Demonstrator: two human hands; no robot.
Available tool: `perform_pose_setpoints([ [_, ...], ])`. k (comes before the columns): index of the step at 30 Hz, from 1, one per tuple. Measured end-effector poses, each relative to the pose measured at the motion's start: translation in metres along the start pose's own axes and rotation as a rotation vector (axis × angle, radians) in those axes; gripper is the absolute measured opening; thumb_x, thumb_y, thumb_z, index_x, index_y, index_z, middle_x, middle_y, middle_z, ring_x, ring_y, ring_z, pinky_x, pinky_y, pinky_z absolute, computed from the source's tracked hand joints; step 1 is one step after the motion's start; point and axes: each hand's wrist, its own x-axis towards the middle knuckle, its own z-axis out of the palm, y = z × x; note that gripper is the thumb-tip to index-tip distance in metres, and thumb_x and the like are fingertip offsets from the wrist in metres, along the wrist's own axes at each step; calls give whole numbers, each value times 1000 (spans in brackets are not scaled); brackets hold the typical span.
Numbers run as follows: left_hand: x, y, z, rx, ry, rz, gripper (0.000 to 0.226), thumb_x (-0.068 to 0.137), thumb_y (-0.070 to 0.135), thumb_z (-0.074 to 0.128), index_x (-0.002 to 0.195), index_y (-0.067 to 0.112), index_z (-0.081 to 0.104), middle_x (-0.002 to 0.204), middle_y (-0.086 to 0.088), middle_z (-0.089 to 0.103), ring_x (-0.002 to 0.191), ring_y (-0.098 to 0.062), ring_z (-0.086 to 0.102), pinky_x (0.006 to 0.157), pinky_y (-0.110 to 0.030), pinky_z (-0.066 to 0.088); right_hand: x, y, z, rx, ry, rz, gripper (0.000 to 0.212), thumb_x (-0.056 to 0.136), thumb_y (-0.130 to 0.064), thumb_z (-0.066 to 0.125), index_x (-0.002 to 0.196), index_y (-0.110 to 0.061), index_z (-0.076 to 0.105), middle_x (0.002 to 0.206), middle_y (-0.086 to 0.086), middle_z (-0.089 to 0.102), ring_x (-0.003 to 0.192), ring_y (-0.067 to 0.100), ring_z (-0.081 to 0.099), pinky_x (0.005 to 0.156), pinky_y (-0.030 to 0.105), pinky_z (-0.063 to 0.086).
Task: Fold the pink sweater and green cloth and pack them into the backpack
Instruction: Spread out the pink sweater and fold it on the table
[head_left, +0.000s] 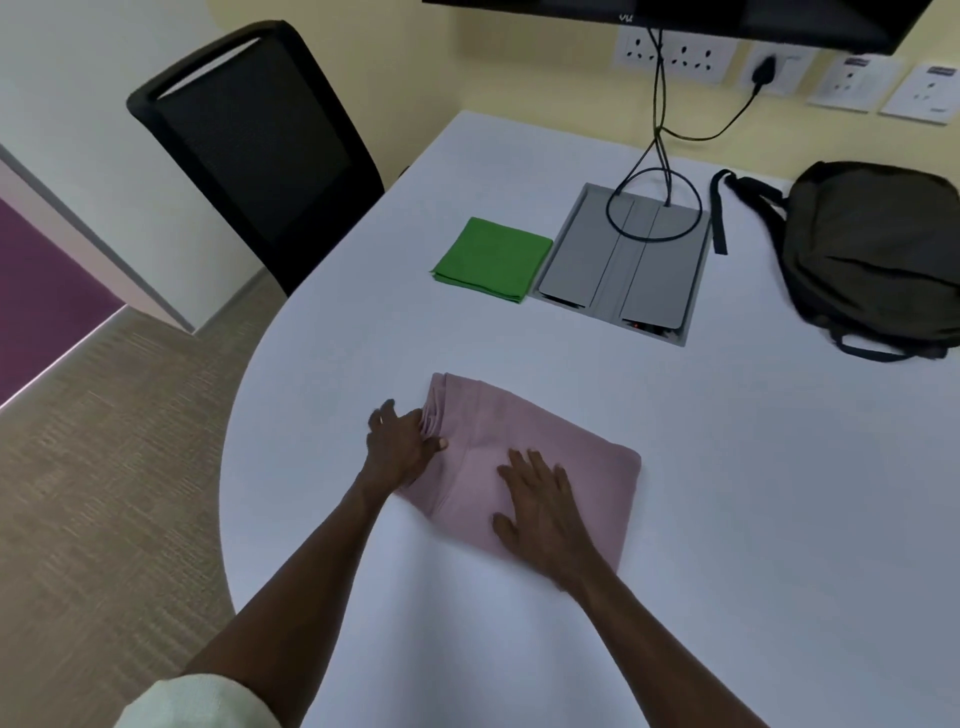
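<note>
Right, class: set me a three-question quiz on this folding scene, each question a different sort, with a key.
1. True or false: the green cloth is already inside the backpack.
2. Which hand lies flat on top of the pink sweater: A left, B right?
3. Fill in: the left hand grips the sweater's ____ edge.

Key: 1 false, it lies folded on the table. 2 B, the right hand. 3 left.

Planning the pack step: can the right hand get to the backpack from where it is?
Probably yes. The right hand lies flat on the pink sweater, holding nothing, and bare table lies between it and the backpack; whether the arm stretches that far is unclear.
</note>
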Motion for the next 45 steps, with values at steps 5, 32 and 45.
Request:
perform_pose_setpoints([
  [5,3,-2,3,-155,-125,-1,48,97,45,54,126,6,51,128,-16,61,112,-37,58,86,-35,43,-8,19,4,-145,-52,-12,87,85,-75,37,155,-25,27,164,7,5,152,33,1,115,68,-2],
  [32,6,49,65,331,145,462,85,86,84,15,155,36,23,165,2,10,153,-32,2,117,-66,-1,2,40,4,-160,42,280,128,62,-101,31,157,-17,18,164,17,5,151,41,-1,108,77,-1],
  [45,45,17,54,102,143,397,82,83,84,30,152,38,32,164,-1,20,151,-36,11,108,-66,34,9,53,21,-157,55,329,112,72,-95,30,158,-24,16,166,11,1,152,35,-2,109,75,5],
])
